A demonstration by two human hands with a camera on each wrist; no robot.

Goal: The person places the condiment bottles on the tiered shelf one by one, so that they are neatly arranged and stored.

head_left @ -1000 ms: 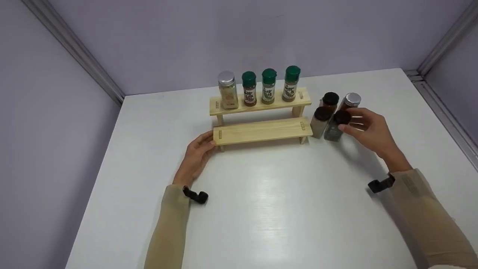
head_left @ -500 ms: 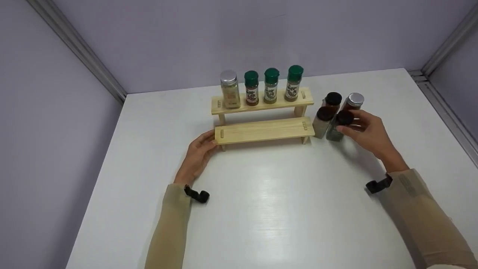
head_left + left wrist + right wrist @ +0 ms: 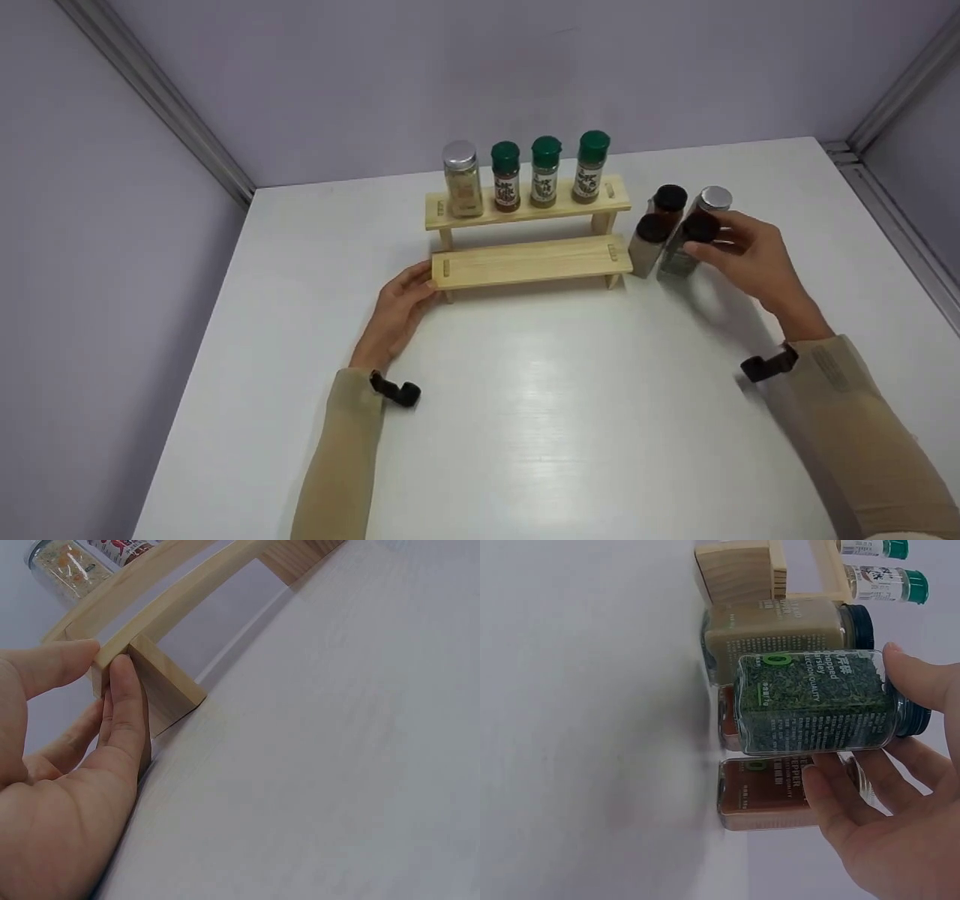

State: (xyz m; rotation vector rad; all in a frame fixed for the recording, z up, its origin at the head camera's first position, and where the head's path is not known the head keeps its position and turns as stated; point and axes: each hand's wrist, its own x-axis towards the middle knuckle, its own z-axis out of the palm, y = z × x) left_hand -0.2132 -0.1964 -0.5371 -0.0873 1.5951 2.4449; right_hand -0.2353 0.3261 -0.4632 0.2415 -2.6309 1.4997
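Observation:
My left hand (image 3: 397,311) pinches the left end of the two-tier wooden spice rack (image 3: 532,262); in the left wrist view the thumb lies at the shelf's edge, the fingers beneath. My right hand (image 3: 754,262) grips a square glass jar of chopped parsley (image 3: 814,701) near its black cap, thumb on one side and fingers on the other. The parsley jar leans a little in the head view. Close behind it stand a beige spice jar (image 3: 780,634), a black-capped reddish jar (image 3: 667,206) and a silver-capped red-brown jar (image 3: 765,795).
On the upper shelf stand a silver-capped jar (image 3: 463,184) and three green-capped bottles, the middle one (image 3: 544,176) among them. The lower shelf is bare wood. Pale walls (image 3: 510,67) enclose the white table (image 3: 540,420) at the back and sides.
The parsley jar's cap has shifted up and to the right with my right hand, and the jar now leans. My left hand stays on the rack. The head view has shifted slightly.

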